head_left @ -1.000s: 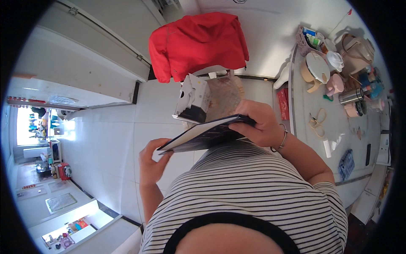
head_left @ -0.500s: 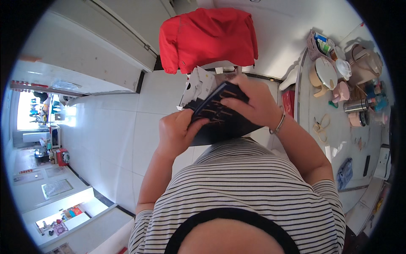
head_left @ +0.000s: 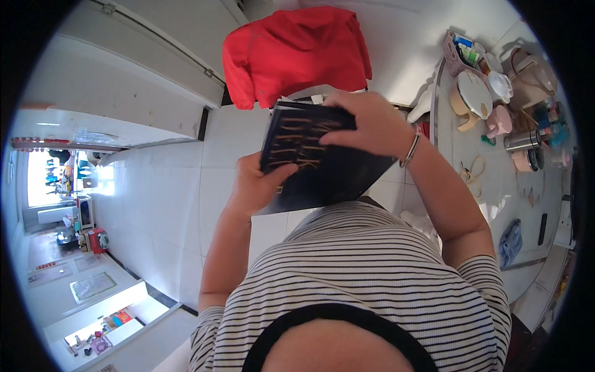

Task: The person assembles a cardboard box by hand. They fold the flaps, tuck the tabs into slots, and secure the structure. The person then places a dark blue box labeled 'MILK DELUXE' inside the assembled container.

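Observation:
In front of my striped top I hold a flat dark blue book or folder (head_left: 338,177) with gold lettering on its front; I cannot tell which it is. My left hand (head_left: 253,185) grips its left side, thumb lying on the front and fingers out of sight behind. On the upper right edge my right hand (head_left: 378,127) is closed, its thumb across the front and the other fingers bent over the top. A strip of white, perhaps paper, shows along the upper left edge.
A red cloth-covered object (head_left: 297,56) stands beyond my hands. To the right, a table (head_left: 496,204) carries a lidded pot (head_left: 474,96), a pink cup (head_left: 499,121), a metal cup (head_left: 522,141) and a basket (head_left: 455,59). Pale floor tiles (head_left: 155,211) spread to the left.
The dark blue item has turned so its lettered front faces up more fully. It now hides most of the white papers seen behind it before. Both hands keep hold.

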### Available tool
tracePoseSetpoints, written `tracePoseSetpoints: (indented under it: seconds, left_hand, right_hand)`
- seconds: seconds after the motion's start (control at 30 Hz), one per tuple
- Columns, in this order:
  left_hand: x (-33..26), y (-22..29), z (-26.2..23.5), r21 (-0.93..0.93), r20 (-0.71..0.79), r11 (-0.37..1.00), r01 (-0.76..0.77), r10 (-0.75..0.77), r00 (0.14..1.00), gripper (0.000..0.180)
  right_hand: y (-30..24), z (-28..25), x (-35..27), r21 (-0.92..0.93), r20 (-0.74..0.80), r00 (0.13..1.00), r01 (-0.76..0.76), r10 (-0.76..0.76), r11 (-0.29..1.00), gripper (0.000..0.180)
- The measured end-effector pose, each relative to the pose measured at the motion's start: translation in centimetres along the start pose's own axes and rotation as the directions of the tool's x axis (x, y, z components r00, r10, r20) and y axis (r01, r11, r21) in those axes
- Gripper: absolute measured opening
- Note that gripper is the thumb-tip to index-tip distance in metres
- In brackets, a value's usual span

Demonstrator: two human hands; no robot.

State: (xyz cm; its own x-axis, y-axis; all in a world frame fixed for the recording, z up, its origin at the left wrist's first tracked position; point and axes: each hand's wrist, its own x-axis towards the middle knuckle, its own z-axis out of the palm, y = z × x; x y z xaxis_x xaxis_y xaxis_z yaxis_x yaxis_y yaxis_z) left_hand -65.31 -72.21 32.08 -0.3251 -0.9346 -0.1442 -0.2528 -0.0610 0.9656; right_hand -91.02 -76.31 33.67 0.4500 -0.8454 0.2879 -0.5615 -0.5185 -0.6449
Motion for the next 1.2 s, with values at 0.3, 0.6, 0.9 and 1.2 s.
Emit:
tracePoseSetpoints:
  seconds: [0.3,0.6,0.9,1.2]
  left_hand:
    - [2.1,-3.6,2.7,-0.415,-0.175,0.895,0.163,-0.254,0.951,0.024]
    - [6.9,-8.7,9.0,-0.597,-0.042,0.754,0.274,-0.371,0.928,0.026]
    - [12.5,-23.1,14.9,-0.648,0.153,0.564,0.512,-0.562,0.813,0.026]
    - [18.1,-38.4,16.6,-0.742,0.153,0.42,0.523,-0.653,0.742,0.033]
  right_hand:
    - [5.2,-0.6,-4.7,-0.434,-0.51,0.859,-0.298,0.041,0.85,0.059]
    - [3.8,9.4,-7.0,-0.254,-0.084,0.987,-0.156,0.139,0.955,0.064]
    - [15.7,18.9,-9.9,-0.288,0.034,0.906,-0.396,0.422,0.872,0.056]
    - [28.7,31.4,-6.1,-0.191,-0.083,0.818,-0.574,0.569,0.796,0.051]
